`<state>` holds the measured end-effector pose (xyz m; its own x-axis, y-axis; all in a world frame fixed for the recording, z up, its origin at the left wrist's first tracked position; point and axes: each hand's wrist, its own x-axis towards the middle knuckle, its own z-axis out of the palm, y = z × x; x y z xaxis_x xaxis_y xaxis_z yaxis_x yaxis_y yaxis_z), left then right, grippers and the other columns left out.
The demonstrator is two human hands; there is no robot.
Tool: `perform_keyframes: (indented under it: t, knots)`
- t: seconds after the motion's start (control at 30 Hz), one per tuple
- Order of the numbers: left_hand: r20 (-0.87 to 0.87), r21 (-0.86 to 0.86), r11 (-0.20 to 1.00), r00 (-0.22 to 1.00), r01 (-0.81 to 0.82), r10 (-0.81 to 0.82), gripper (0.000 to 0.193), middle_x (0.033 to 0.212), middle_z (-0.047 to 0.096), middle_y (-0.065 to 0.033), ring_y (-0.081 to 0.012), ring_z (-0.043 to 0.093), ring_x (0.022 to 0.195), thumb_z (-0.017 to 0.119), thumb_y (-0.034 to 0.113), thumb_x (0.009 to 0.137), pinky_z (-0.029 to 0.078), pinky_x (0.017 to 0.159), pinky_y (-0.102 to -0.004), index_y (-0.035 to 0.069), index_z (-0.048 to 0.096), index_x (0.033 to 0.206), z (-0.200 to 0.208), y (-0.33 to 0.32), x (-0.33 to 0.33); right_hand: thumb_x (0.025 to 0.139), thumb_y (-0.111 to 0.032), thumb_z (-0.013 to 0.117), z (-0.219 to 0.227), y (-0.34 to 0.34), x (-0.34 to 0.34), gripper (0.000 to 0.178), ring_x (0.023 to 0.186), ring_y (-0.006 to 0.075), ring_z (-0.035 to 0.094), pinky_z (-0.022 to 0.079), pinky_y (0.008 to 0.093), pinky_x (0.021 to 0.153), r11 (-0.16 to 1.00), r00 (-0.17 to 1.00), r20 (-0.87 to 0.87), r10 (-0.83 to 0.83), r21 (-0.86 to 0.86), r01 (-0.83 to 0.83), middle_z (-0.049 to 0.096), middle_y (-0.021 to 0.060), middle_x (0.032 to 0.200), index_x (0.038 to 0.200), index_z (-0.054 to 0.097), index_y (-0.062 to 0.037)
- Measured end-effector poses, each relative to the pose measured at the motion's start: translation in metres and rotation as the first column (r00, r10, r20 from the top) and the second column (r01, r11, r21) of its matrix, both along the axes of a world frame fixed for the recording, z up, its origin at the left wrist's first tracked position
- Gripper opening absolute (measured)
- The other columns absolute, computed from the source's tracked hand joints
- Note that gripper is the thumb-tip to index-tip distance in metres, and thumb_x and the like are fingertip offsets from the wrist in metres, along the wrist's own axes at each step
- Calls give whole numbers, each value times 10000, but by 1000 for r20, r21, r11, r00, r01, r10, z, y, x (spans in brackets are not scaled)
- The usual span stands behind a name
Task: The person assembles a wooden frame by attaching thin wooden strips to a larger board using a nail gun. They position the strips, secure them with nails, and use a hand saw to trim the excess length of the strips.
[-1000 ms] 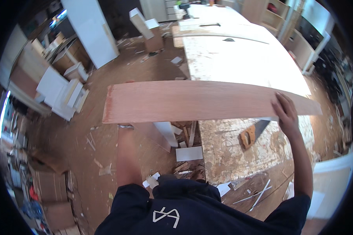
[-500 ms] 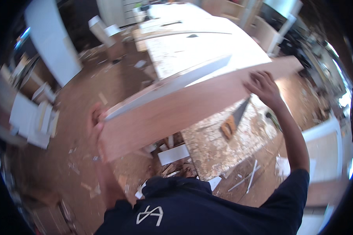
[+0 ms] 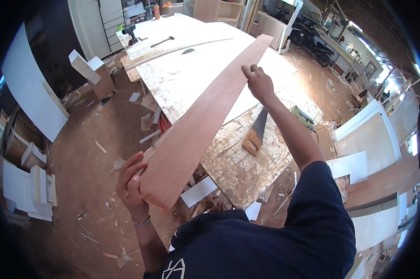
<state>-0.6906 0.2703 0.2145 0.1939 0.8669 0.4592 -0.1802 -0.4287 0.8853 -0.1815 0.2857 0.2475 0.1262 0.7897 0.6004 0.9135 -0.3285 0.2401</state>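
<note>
A long reddish-brown wooden board (image 3: 203,116) slants across the workbench, its near end toward me and its far end over the white sheet. At the near left corner my left hand (image 3: 133,183) grips the board's edge, thumb on one side and fingers along the other. Farther up, my right hand (image 3: 258,83) is closed on the board's right edge, with its fingertips partly hidden. To the right of the board, a handsaw (image 3: 255,135) with an orange-brown wooden handle lies on the stained bench top (image 3: 233,172). A green power tool (image 3: 304,116) rests beyond my right forearm.
On the white sheet (image 3: 191,65) lie a hammer (image 3: 162,41), a long thin strip and a small dark tool. A cordless drill (image 3: 130,33) stands at its far left corner. Offcuts (image 3: 199,191) litter the floor beside the bench. White panels (image 3: 368,130) lean at the right.
The board has swung round to point farther away from me, and its white side face has turned out of sight. My right hand has moved left and away; my left hand has come lower.
</note>
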Motion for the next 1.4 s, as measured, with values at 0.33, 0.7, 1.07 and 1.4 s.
perform_keyframes:
  t: [0.33, 0.7, 1.07, 1.4]
  knots:
    - [-175, 103, 986, 978, 133, -113, 355, 1259, 703, -186, -296, 654, 1208, 476, 44, 891, 494, 1047, -384, -66, 749, 1090, 5, 11, 107, 983, 29, 385, -85, -40, 12, 621, 1118, 286, 671, 560, 392, 925, 737, -171, -751, 638, 531, 419, 625, 283, 1299, 1598, 303, 3]
    - [-313, 259, 954, 948, 151, -65, 351, 1201, 712, -202, -336, 693, 1109, 464, 109, 934, 551, 977, -411, -50, 758, 1039, -26, -57, 219, 1032, -111, 587, -62, -158, -79, 508, 1189, 276, 625, 557, 410, 981, 636, -420, -523, 742, 346, 690, 584, 191, 1328, 1477, 373, 8]
    - [-327, 148, 960, 928, 238, -179, 366, 1234, 708, -215, -300, 699, 1103, 539, 221, 960, 527, 986, -406, -47, 727, 1123, -26, -72, 214, 1010, -80, 603, -73, -192, -82, 460, 1198, 268, 623, 556, 399, 981, 636, -396, -584, 709, 287, 716, 573, 187, 1346, 1418, 413, 15]
    - [-162, 101, 799, 803, 592, -574, 435, 1287, 688, -237, -360, 676, 1208, 757, 323, 920, 528, 1027, -431, -36, 722, 1163, -34, -29, 202, 998, -98, 595, -73, -181, -90, 400, 1106, 267, 657, 557, 378, 933, 587, -307, -659, 686, 253, 769, 611, 180, 1255, 1345, 463, 53]
